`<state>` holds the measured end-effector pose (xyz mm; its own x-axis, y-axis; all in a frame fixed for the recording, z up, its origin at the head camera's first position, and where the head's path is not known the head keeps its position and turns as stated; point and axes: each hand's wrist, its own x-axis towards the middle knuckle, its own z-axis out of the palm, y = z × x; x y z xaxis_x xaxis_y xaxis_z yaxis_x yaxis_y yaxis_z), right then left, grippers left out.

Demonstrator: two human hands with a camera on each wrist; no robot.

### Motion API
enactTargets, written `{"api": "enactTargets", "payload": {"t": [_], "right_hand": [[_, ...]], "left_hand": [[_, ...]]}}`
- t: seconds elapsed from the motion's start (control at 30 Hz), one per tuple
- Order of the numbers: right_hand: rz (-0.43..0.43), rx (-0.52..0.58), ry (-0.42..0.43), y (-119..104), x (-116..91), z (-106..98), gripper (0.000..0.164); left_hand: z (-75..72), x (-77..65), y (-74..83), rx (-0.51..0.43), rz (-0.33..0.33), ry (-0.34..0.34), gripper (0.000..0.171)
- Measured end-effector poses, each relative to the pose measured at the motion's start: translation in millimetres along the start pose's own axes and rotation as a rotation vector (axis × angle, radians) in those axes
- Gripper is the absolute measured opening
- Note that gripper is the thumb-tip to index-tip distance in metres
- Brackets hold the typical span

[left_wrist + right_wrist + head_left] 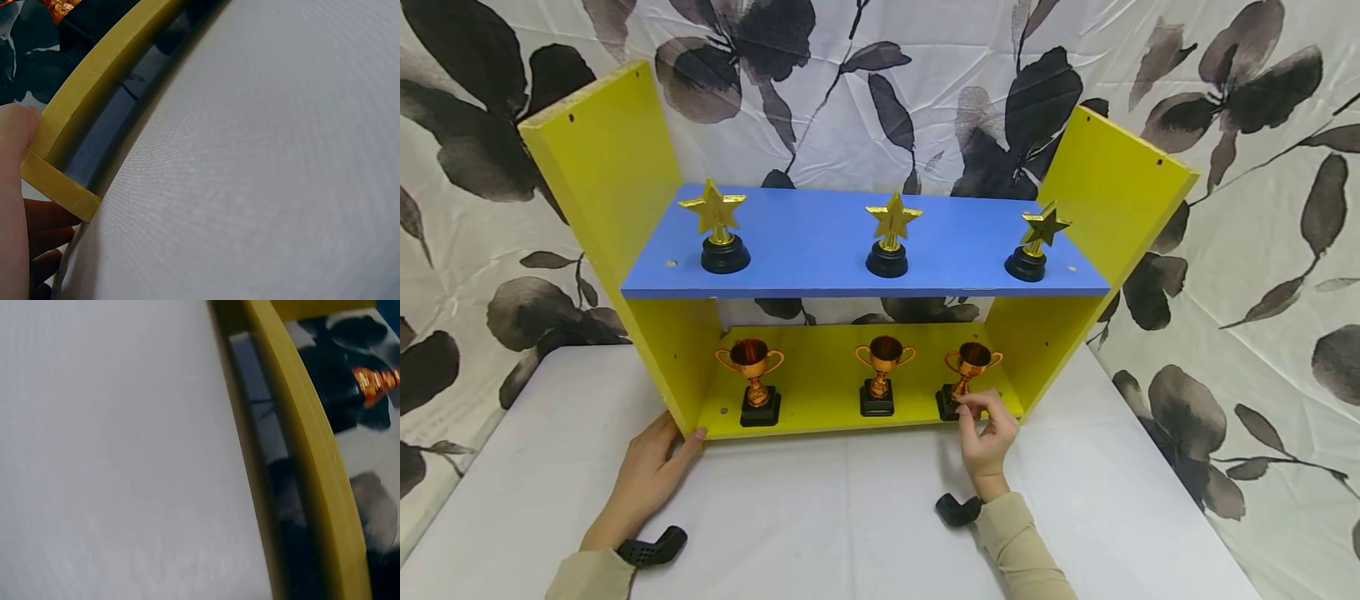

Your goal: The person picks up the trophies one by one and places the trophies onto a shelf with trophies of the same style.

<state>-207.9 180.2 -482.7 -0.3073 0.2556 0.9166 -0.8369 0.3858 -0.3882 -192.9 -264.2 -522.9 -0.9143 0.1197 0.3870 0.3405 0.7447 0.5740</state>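
A small orange-gold trophy cup [973, 360] with a black square base stands at the right end of the lower yellow board [820, 350]. My right hand [987, 437] pinches it low down, thumb and fingertips at its stem and base. In the head view my left hand [651, 467] holds the lower left corner of the yellow and blue shelf [865, 292]. The left wrist view has its thumb [22, 125] on the board's front edge and its fingers around the outer side. My right hand does not show in the right wrist view.
Two more trophy cups stand on the lower board, one on the left [758, 375] and one near the middle [880, 371]. Above, the blue board bears three gold star trophies [892, 229]. A white-covered table [820, 517] carries the shelf, with a floral cloth [880, 108] behind.
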Motion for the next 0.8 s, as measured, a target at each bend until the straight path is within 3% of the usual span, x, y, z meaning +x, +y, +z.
{"api": "enactTargets", "payload": {"t": [0.2, 0.33, 0.57, 0.8], "right_hand": [[0.168, -0.005, 0.069, 0, 0, -9, 0.010], [0.237, -0.014, 0.066, 5, -2, -13, 0.014], [0.338, -0.047, -0.058, 7, -2, -18, 0.025], [0.328, -0.089, -0.202, 6, -1, -19, 0.035]], "left_hand": [[0.5, -0.4, -1.4, 0.002, 0.000, 0.003, 0.055], [0.3, -0.2, -1.8, 0.001, -0.009, -0.004, 0.056], [0.1, -0.4, -1.9, -0.002, -0.024, -0.012, 0.057], [1.3, -0.7, -3.1, -0.004, 0.003, 0.007, 0.054]]}}
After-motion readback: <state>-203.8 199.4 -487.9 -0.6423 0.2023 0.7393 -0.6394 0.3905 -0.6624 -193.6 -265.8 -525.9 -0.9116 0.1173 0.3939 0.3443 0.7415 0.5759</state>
